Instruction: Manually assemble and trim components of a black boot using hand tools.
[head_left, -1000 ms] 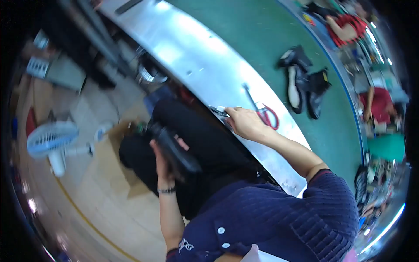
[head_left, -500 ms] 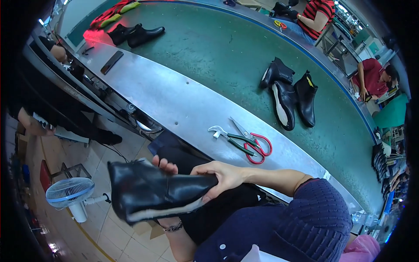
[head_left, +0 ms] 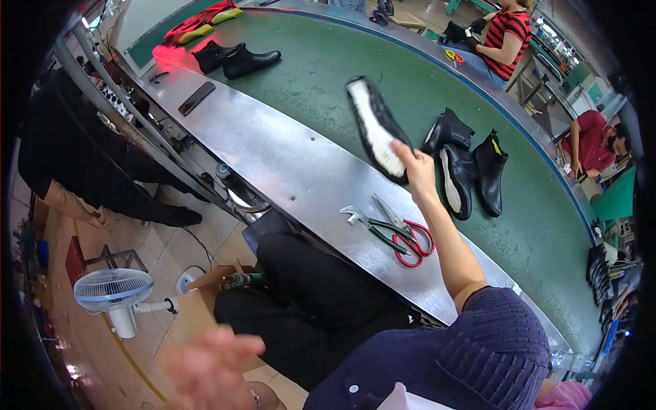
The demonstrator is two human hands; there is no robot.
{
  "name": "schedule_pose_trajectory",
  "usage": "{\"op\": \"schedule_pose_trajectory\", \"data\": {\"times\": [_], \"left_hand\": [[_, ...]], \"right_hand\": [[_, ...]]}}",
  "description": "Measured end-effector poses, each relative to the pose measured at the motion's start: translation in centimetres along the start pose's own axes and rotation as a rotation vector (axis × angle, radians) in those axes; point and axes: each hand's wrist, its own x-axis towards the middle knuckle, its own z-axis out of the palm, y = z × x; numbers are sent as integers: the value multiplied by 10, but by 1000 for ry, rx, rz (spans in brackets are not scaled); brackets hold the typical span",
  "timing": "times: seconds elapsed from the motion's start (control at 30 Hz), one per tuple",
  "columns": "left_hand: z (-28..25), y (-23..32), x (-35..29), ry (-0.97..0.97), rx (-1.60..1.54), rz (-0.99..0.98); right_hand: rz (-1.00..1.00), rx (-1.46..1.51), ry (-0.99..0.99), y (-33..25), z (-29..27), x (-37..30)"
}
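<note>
My right hand point(head_left: 415, 166) reaches out over the green surface, gripping a black boot point(head_left: 378, 130) by one end of its sole. The boot is tipped so that its whitish sole faces me. Just right of it stand several black ankle boots point(head_left: 456, 174), one with a yellow lining. Nearer, on the metal edge, lie pincers with green handles point(head_left: 372, 225) and red-handled scissors point(head_left: 414, 244). Low on the left, my left hand point(head_left: 212, 365) is blurred by motion; its fingers look stretched out with nothing in them.
A green work surface point(head_left: 314, 89) with a metal border point(head_left: 253, 150) curves across. A phone point(head_left: 197, 98) and two black boots point(head_left: 249, 63) lie farther left. A fan point(head_left: 114, 290) and a cardboard box point(head_left: 195, 307) stand lower left. Co-workers are at the left and far right.
My right hand has carried the boot from above my lap up and away, over the green surface. My left hand has let go of it and dropped lower left.
</note>
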Motion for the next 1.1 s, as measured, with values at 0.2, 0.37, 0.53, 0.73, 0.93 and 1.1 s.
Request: {"op": "schedule_pose_trajectory", "data": {"times": [0.2, 0.37, 0.53, 0.73, 0.93, 1.1], "left_hand": [[26, 21, 47, -326, -176, -220], [36, 4, 47, -155, -288, -185], [16, -15, 52, -291, -458, -151], [12, 11, 74, -267, -446, -372], [25, -8, 71, -234, -422, -248], [-16, -41, 44, -157, -435, -57]], "right_hand": [[-619, -694, 64, 57, 2, 37], [-476, -597, -166, 72, 41, -25], [-386, -522, -345, 67, 82, -83], [-389, -391, -620, 68, 113, -127], [-398, -299, -1047, 106, 128, -175], [-660, -533, -1172, 118, 137, -199]]}}
